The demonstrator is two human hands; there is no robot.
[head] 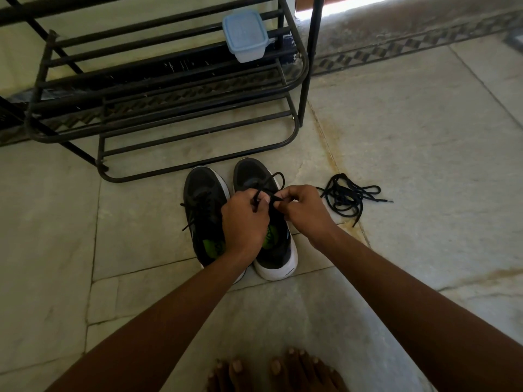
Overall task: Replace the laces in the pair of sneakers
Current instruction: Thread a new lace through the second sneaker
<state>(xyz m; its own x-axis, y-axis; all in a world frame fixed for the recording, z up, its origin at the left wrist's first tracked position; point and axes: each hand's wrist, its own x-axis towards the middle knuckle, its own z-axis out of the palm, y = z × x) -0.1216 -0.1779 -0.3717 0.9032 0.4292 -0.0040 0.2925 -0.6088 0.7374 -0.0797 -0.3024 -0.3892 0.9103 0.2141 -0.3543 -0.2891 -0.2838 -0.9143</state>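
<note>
Two black sneakers with white soles and green insoles stand side by side on the floor, toes pointing away from me. The left sneaker (202, 199) is laced, with a loose lace end trailing to its left. Both hands work over the right sneaker (276, 258). My left hand (244, 219) pinches its black lace (276, 176), which loops up over the toe. My right hand (304, 209) pinches the same lace close to the left fingers. A loose bundle of black laces (346, 196) lies on the floor right of the shoes.
A black metal shoe rack (158, 108) stands just beyond the sneakers, with a light blue lidded plastic box (246, 35) on an upper shelf. The floor is pale stone tile (424, 137). My bare toes (271, 372) show at the bottom edge.
</note>
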